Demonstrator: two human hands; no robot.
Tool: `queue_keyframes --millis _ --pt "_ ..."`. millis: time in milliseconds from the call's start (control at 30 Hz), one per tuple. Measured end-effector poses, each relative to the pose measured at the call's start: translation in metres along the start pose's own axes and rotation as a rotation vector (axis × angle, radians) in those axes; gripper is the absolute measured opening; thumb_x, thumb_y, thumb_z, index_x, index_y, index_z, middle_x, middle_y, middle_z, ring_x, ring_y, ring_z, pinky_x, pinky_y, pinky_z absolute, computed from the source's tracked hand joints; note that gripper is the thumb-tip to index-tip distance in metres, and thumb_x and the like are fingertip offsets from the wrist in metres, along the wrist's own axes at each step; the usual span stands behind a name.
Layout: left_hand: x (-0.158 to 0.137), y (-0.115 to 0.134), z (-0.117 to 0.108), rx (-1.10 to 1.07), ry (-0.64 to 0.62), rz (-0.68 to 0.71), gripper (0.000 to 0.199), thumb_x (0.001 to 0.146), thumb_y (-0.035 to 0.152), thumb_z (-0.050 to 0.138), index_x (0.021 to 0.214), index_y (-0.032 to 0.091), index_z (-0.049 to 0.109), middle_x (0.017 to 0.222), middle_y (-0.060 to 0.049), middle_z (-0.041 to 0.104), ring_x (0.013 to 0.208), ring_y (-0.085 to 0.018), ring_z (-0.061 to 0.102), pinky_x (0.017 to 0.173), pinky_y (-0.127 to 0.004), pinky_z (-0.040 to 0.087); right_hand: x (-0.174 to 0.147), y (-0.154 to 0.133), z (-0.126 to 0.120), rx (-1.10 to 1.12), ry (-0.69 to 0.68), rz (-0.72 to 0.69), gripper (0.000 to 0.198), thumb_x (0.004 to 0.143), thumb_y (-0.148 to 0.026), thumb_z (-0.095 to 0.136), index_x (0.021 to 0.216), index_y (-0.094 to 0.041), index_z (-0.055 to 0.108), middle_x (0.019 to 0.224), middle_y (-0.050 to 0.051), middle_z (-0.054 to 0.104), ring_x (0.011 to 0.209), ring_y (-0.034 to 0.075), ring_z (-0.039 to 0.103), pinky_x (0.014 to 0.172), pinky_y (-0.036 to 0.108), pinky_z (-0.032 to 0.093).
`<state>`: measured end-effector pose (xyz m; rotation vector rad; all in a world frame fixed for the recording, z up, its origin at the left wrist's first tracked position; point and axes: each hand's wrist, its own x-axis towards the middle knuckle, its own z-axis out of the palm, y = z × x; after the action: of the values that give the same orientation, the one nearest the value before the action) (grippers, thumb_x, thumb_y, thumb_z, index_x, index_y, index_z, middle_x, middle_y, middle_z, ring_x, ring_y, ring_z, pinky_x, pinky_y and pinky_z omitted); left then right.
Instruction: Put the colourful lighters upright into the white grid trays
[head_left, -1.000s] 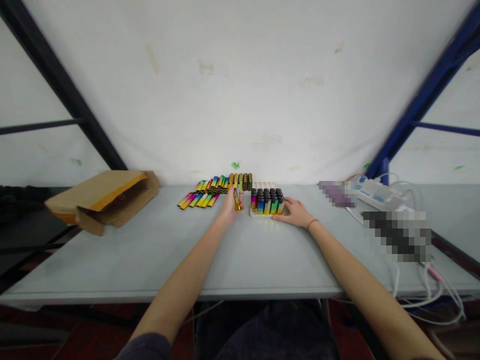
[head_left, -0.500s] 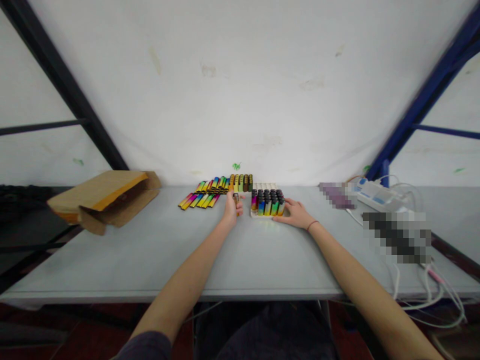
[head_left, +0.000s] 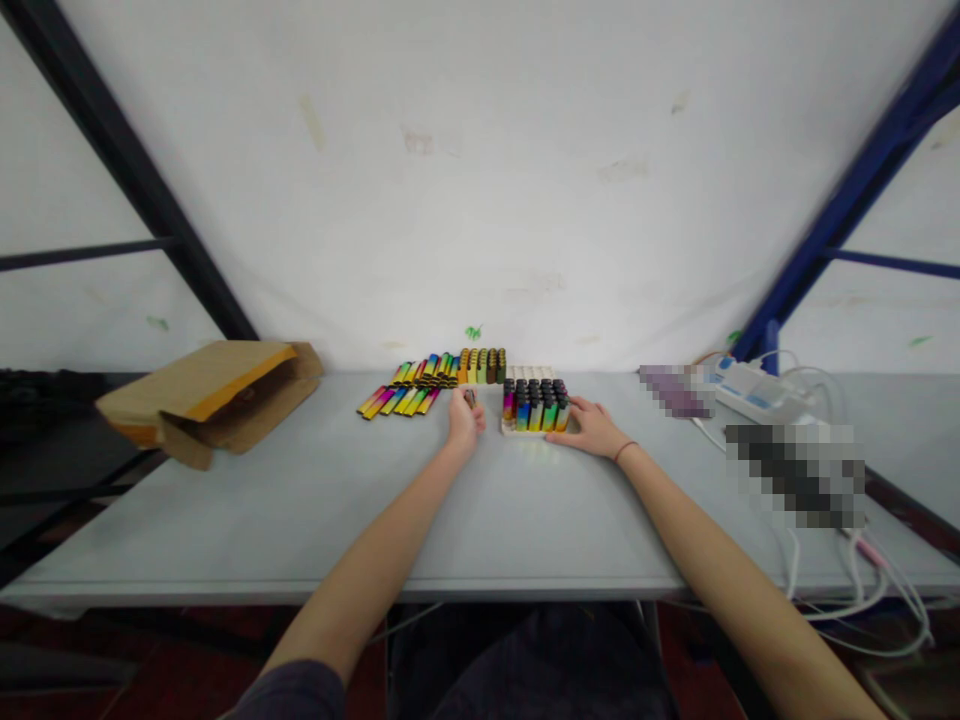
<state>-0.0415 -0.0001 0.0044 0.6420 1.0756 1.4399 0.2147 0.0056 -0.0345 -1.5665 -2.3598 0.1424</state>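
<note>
My left hand (head_left: 466,420) is closed around a lighter (head_left: 470,397); its dark metal top shows above the fingers, and the rest is hidden. To its right, a white tray (head_left: 517,433) bears rows of upright rainbow-coloured lighters (head_left: 535,408) with black tops. My right hand (head_left: 596,430) grips this tray's right side, with the thumb at the front corner and the fingers along the side. Left of my left hand lie several shiny rainbow-coloured metal sleeves (head_left: 409,400). Behind it stands a block of upright gold-rimmed pieces (head_left: 482,367).
Another white tray (head_left: 531,372) shows behind the filled one. On the left lies an open brown cardboard box (head_left: 217,390). A white power strip (head_left: 757,390), cables (head_left: 885,600) and blurred-out items are at the right. A wall (head_left: 480,200) closes off the table's back.
My left hand has turned and its fingers have curled further in, so less of the lighter shows. My right hand and the tray stay where they were.
</note>
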Motion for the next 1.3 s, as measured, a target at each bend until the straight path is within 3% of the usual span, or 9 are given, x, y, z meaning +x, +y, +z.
queue_keyframes --millis 133,300,400,533,833,1033,1100,1200,1300 --pt "0.002 0.002 0.000 -0.085 -0.078 -0.015 0.038 0.094 0.050 0.037 0.070 0.021 0.045 0.046 0.008 0.035 0.034 -0.008 0.031 0.038 -0.020 0.026 0.000 0.000 0.000 0.000 -0.001 0.005 0.065 0.081 -0.075 0.064 0.116 -0.021 0.068 0.144 0.018 0.056 0.136 0.036 0.049 0.114 0.057 0.035" --pt "0.002 0.007 0.001 -0.176 -0.058 -0.047 0.041 0.094 0.059 0.040 0.080 0.022 0.047 0.057 0.005 0.053 0.046 -0.011 0.052 0.048 -0.020 0.044 0.000 0.001 0.001 0.021 0.009 -0.011 0.066 0.080 -0.076 0.064 0.118 -0.021 0.068 0.144 0.017 0.056 0.136 0.036 0.049 0.114 0.058 0.034" --pt "0.001 0.010 -0.001 -0.150 -0.092 -0.068 0.044 0.093 0.061 0.036 0.077 0.022 0.047 0.050 0.007 0.042 0.037 -0.009 0.038 0.039 -0.018 0.032 0.000 0.002 0.001 0.024 0.011 -0.010 0.066 0.079 -0.076 0.064 0.116 -0.021 0.068 0.144 0.017 0.057 0.136 0.037 0.049 0.113 0.058 0.035" --pt "-0.002 0.013 -0.002 -0.113 -0.130 -0.108 0.041 0.095 0.049 0.030 0.067 0.021 0.044 0.045 0.008 0.028 0.032 -0.008 0.024 0.035 -0.018 0.016 0.000 0.002 0.002 0.024 0.011 -0.011 0.066 0.080 -0.076 0.064 0.117 -0.022 0.068 0.144 0.016 0.057 0.136 0.036 0.049 0.114 0.057 0.034" --pt "-0.004 0.009 0.002 -0.104 -0.028 -0.079 0.032 0.092 0.037 0.029 0.065 0.022 0.036 0.045 0.009 0.024 0.032 -0.007 0.017 0.035 -0.018 0.010 0.001 0.001 0.001 0.012 -0.001 0.007 0.067 0.080 -0.076 0.064 0.116 -0.021 0.069 0.144 0.017 0.056 0.137 0.037 0.048 0.115 0.056 0.034" --pt "-0.001 0.010 0.001 -0.018 -0.128 -0.042 0.030 0.093 0.047 0.035 0.076 0.023 0.041 0.051 0.009 0.031 0.037 -0.008 0.025 0.038 -0.019 0.019 0.000 0.000 0.000 0.012 0.002 0.009 0.065 0.080 -0.075 0.065 0.117 -0.023 0.068 0.143 0.016 0.057 0.135 0.036 0.050 0.114 0.057 0.034" --pt "0.003 0.011 -0.001 0.127 -0.170 0.063 0.029 0.092 0.049 0.044 0.079 0.023 0.042 0.057 0.007 0.040 0.043 -0.009 0.034 0.042 -0.020 0.029 0.000 0.000 0.000 0.012 -0.001 0.010 0.065 0.080 -0.075 0.065 0.118 -0.022 0.068 0.144 0.016 0.056 0.136 0.036 0.049 0.114 0.057 0.034" --pt "0.009 0.014 -0.006 0.441 -0.223 0.444 0.029 0.090 0.047 0.056 0.078 0.022 0.049 0.072 0.000 0.054 0.067 -0.013 0.052 0.060 -0.024 0.046 0.000 0.000 0.000 0.008 -0.004 0.010 0.066 0.080 -0.075 0.064 0.118 -0.022 0.068 0.144 0.017 0.056 0.136 0.036 0.049 0.114 0.056 0.034" --pt "0.013 0.018 -0.012 0.684 -0.301 0.725 0.028 0.087 0.046 0.062 0.082 0.019 0.062 0.087 -0.006 0.060 0.086 -0.018 0.057 0.071 -0.027 0.049 0.000 0.000 0.000 0.008 -0.005 -0.002 0.067 0.081 -0.075 0.064 0.120 -0.021 0.067 0.144 0.017 0.056 0.136 0.035 0.050 0.114 0.055 0.035"
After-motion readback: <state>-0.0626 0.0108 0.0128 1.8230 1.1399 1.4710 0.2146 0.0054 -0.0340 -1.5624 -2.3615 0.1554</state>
